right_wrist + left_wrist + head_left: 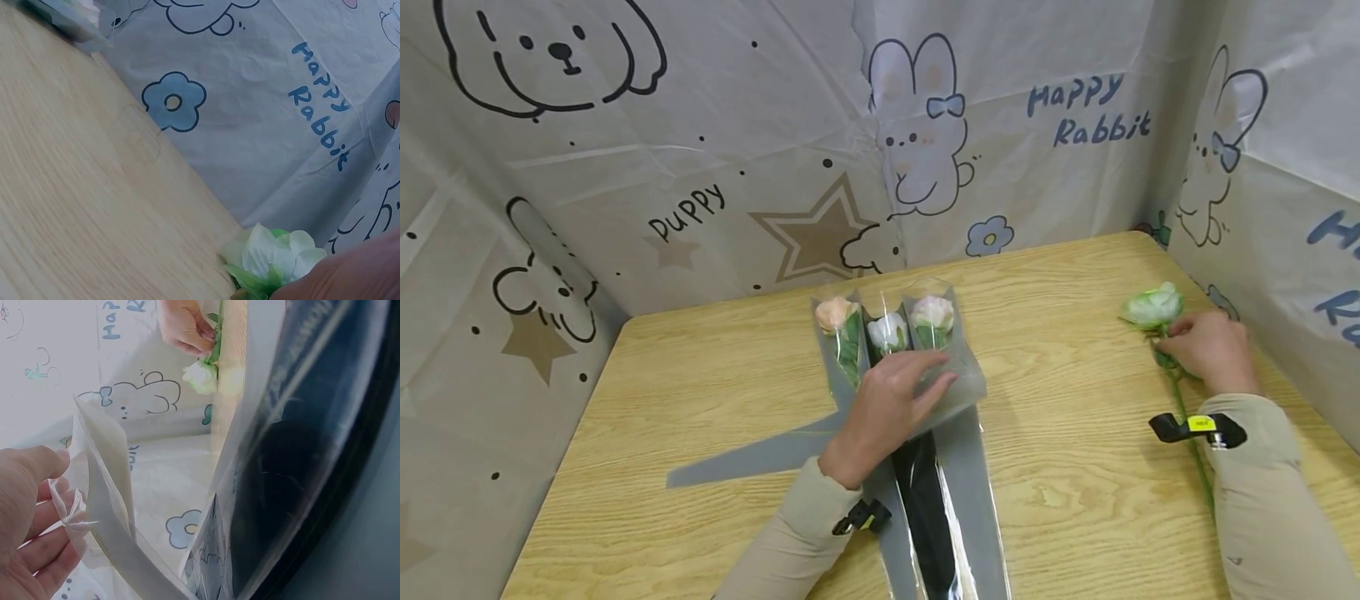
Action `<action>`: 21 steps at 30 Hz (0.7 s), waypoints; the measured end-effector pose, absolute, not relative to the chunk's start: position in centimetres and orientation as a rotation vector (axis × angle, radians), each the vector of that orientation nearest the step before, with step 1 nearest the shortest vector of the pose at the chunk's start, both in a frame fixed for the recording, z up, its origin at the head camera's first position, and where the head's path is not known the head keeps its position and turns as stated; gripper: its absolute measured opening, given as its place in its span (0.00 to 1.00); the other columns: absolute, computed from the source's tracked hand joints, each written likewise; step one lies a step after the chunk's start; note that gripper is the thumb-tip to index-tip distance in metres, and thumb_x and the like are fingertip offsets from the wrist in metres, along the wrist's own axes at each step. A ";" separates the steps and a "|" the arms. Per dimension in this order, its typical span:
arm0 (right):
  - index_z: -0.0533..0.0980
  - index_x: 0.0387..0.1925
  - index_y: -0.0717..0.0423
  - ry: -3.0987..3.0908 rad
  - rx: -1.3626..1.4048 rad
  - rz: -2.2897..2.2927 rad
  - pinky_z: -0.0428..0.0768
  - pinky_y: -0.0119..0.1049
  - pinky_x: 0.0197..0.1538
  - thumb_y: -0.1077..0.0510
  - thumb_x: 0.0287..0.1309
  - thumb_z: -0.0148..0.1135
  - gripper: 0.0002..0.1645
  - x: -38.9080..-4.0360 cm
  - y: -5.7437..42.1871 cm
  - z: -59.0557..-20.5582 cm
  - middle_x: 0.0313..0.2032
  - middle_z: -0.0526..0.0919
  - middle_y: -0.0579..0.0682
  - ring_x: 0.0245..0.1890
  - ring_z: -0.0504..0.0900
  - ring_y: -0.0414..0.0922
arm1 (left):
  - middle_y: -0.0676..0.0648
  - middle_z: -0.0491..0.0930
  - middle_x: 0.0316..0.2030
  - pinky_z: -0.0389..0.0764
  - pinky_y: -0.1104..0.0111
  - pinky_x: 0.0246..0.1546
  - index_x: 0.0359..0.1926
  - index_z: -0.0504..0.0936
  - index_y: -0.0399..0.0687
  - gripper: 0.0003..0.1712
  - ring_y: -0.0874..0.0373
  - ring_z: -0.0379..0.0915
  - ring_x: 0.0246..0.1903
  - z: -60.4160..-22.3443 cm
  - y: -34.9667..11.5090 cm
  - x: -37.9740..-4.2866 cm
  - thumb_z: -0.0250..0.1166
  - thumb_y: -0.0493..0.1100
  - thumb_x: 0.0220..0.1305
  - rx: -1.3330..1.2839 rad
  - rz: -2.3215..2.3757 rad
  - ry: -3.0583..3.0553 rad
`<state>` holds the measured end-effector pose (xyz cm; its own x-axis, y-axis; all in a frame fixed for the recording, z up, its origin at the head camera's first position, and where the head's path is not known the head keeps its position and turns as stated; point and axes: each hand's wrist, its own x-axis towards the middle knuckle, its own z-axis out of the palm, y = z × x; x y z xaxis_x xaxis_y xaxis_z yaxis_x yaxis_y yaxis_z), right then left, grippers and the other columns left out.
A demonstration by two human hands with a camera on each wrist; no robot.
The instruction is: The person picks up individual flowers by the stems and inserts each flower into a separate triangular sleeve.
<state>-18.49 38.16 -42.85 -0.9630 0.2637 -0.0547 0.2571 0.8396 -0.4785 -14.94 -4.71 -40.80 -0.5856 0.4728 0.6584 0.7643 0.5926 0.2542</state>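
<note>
In the head view my left hand (883,408) lies across a grey and clear flower wrapper (966,479). The left wrist view shows its thumb and fingers round a crumpled clear edge of the wrapper. Three artificial flowers stand in the wrapper's top pockets: a peach one (835,315), a white one (887,331) and a pale pink one (933,312). At the right side of the table my right hand (1216,354) pinches the green stem of a pale green-white artificial flower (1153,306), just below its bloom. The stem's lower end passes beside the right sleeve.
The wrapper lies on a wood-grain table (1067,333), and a grey strip (752,457) of it sticks out to the left. Printed fabric walls (700,142) with cartoon animals enclose the table at the back and sides.
</note>
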 end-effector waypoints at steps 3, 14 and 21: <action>0.78 0.51 0.72 -2.991 -0.466 0.813 0.67 0.65 0.55 0.56 0.65 0.61 0.23 -18.6 37.9 -42.7 0.54 0.77 0.76 0.55 0.65 0.76 | 0.47 0.92 0.45 0.89 0.65 0.52 0.49 0.88 0.44 0.13 0.55 0.90 0.46 -40.8 -4.7 -14.9 0.71 0.44 0.67 -0.979 -0.717 -2.284; 0.83 0.49 0.68 -2.725 -0.409 0.892 0.76 0.42 0.51 0.51 0.68 0.63 0.22 -18.7 36.3 -40.2 0.41 0.90 0.65 0.36 0.84 0.45 | 0.47 0.92 0.44 0.89 0.65 0.51 0.49 0.88 0.44 0.13 0.55 0.90 0.46 -40.9 -4.7 -14.9 0.71 0.44 0.68 -0.979 -0.717 -2.282; 0.80 0.53 0.64 -2.499 -0.403 1.380 0.81 0.19 0.30 0.54 0.69 0.65 0.19 -18.2 34.7 -37.7 0.25 0.79 0.21 0.23 0.80 0.20 | 0.47 0.92 0.44 0.89 0.65 0.50 0.49 0.88 0.44 0.13 0.55 0.90 0.46 -40.8 -4.6 -14.9 0.72 0.44 0.67 -0.985 -0.723 -2.277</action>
<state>-18.23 34.74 -37.73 -0.9284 0.3606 0.0898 0.1161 0.5108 -0.8518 -14.89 -4.64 -40.83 -0.5801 0.4729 0.6632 0.7689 0.5866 0.2544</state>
